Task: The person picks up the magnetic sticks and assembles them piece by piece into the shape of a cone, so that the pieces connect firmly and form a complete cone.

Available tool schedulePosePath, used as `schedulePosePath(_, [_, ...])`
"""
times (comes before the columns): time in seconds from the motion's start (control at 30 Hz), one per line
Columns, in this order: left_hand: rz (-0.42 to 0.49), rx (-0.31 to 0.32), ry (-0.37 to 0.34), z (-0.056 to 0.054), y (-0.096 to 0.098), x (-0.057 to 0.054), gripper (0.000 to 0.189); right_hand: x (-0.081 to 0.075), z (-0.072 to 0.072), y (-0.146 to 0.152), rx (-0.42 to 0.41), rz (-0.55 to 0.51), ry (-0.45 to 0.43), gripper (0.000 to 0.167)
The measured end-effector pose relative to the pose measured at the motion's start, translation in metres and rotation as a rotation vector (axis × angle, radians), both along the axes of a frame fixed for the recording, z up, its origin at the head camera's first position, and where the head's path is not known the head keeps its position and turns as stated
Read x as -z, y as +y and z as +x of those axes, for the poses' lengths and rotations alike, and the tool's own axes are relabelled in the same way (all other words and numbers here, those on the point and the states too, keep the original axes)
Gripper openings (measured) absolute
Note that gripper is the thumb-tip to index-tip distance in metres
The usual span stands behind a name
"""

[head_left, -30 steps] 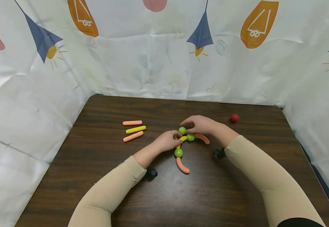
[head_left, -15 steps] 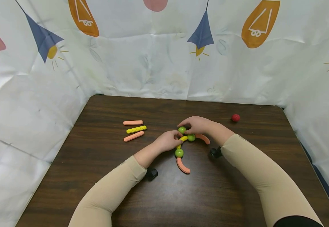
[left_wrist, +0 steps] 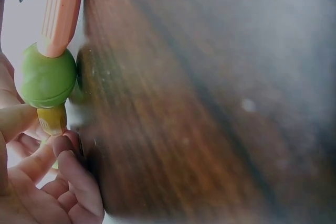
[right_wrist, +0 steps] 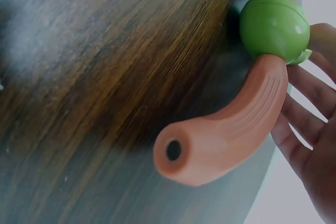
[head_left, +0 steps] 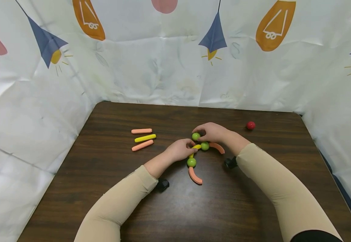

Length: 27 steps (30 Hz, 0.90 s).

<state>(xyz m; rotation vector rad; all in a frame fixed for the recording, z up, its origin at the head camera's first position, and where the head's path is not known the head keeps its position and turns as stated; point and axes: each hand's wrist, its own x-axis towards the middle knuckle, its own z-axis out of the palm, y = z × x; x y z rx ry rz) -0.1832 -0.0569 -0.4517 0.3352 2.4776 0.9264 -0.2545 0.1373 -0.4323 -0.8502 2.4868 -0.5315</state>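
In the head view, my left hand pinches a curved yellow stick at the middle of a small chain. One green ball joins its near end to a curved salmon stick. At the other end, a second green ball meets another curved salmon stick. My right hand holds a third green ball between thumb and fingers, just beyond the yellow stick. Close up, the right wrist view shows the salmon stick with a dark round spot in its end.
Left of the hands lie two straight salmon sticks with a straight yellow stick between them. A red ball sits at the back right of the brown table. Patterned white cloth hangs behind.
The green ball in my right hand has shifted slightly away from me and to the right. My left hand keeps its pinch, and the loose sticks and red ball stay put.
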Motion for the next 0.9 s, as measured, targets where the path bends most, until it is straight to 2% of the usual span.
schedulePosePath(0.23, [-0.036,0.027,0.031,-0.008,0.007,0.003,0.04,-0.002,0.001,0.011,0.063,-0.053,0.02,0.039])
schedulePosePath(0.47, [-0.068,0.116,0.079,-0.016,0.017,0.0,0.052,-0.004,0.005,0.024,0.131,-0.086,0.009,0.043])
schedulePosePath(0.9, [-0.125,0.202,0.115,-0.025,0.039,-0.005,0.051,-0.01,0.016,0.06,0.186,-0.047,0.094,0.043])
